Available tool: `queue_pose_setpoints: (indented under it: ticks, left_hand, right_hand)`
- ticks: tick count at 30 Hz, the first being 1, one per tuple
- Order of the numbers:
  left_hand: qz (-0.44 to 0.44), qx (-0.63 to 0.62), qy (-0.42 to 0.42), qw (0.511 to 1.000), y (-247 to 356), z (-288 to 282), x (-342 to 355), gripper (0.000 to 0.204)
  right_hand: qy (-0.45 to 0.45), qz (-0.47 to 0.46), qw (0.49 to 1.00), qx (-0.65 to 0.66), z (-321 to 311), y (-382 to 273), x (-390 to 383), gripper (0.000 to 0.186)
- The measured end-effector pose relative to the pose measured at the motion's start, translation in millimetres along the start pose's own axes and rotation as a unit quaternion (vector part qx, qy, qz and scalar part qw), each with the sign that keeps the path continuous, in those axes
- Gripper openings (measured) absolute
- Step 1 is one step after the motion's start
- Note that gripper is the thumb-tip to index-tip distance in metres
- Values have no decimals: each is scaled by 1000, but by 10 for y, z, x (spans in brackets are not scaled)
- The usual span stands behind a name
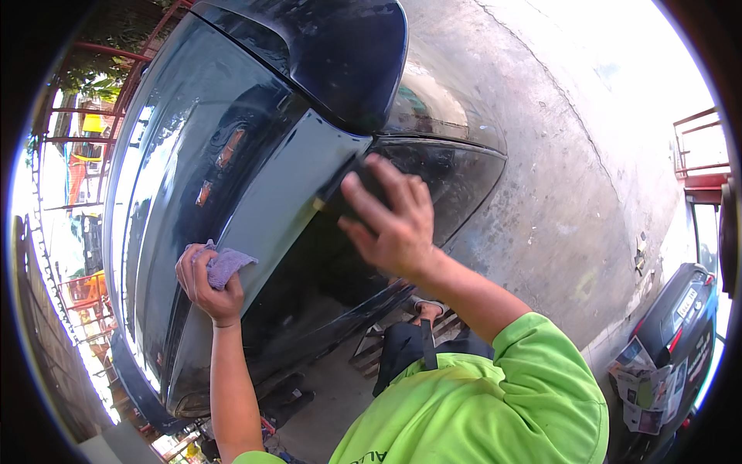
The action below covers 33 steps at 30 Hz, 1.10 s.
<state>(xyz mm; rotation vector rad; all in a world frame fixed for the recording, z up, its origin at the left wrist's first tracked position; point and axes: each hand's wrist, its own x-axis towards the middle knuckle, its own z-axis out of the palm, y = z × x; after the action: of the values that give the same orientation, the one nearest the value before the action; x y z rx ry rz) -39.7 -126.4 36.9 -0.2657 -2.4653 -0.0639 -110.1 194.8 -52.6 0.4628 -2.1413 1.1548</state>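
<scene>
Against the dark car (pixel 255 193), which filled most of the view, both hands worked the rear panel. Concrete floor (pixel 556 155) lay right of the car; a second car (pixel 680 325), masked with newspaper (pixel 645 387), stood farther right of it. Right hand (pixel 390 220) pressed a dark sanding block (pixel 355 193) flat on the car's panel, fingers spread over it, gripping it. Left hand (pixel 207 280), lower on the car's panel, closed around a purple cloth (pixel 226 264). Judged step: rubbing down the panel. The next stroke would call for even pressure along the car's curve, then a wipe with the cloth.
</scene>
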Motion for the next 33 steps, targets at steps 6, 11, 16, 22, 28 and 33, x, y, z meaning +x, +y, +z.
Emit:
queue_pose_setpoints:
  ticks: [6,11,16,22,28,33]
  left_hand:
    - [4,0,-1,1000,2,-3,8,29]
    - [1,2,-9,1000,-10,-10,-17,30]
    - [13,-2,-10,1000,-25,-9,-15,30]
    - [22,-4,-12,1000,-25,-5,-4,26]
    - [13,-4,-16,1000,-15,-12,-17,25]
    - [20,10,-15,1000,-20,-18,-20,28]
  right_hand:
    - [-37,10,999,15,10,-45,-22,59]
    - [-16,29,999,16,22,-45,-42,61]
    - [-15,111,993,-23,22,-6,-33,61]
    - [-20,77,997,7,-8,41,-63,69]
    - [-39,40,998,26,-5,-51,-180,68]
    - [-50,48,997,36,4,-190,-224,70]
